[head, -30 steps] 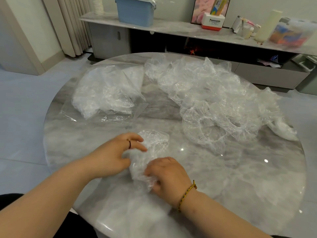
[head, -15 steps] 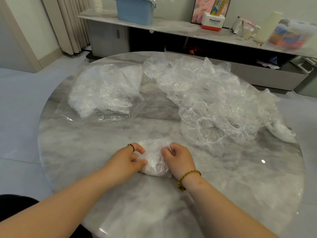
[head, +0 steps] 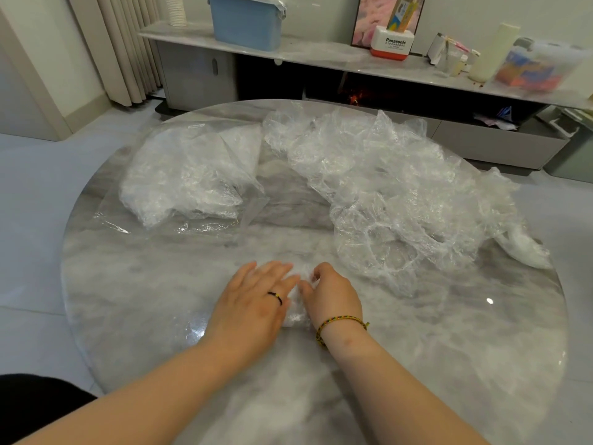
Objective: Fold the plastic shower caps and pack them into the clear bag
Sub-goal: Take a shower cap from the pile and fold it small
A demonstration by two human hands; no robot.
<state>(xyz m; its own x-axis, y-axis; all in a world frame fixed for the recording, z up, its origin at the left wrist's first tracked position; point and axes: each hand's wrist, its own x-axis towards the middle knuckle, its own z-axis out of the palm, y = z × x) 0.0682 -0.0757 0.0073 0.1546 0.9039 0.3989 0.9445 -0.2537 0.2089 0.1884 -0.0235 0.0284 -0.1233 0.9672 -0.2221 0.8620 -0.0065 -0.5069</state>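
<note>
A small folded shower cap point(head: 296, 308) lies on the round marble table point(head: 144, 300), mostly covered by my hands. My left hand point(head: 253, 303) lies flat on its left part with fingers straight, pressing it down. My right hand point(head: 332, 295) has its fingers curled onto the cap's right edge, gripping it. A clear bag point(head: 189, 178) holding several folded caps lies at the back left. A loose heap of unfolded shower caps point(head: 394, 194) spreads over the back right of the table.
A white crumpled piece point(head: 526, 248) lies at the table's right edge. Behind the table runs a low shelf unit point(head: 321, 56) carrying a blue bin point(head: 247, 22), a Panasonic box point(head: 393, 43) and other items. Curtains point(head: 128, 49) hang at the back left.
The cap has been squeezed from a loose upright bundle into a small flat packet. My left hand has opened and flattened onto it, while my right hand shifted up beside it.
</note>
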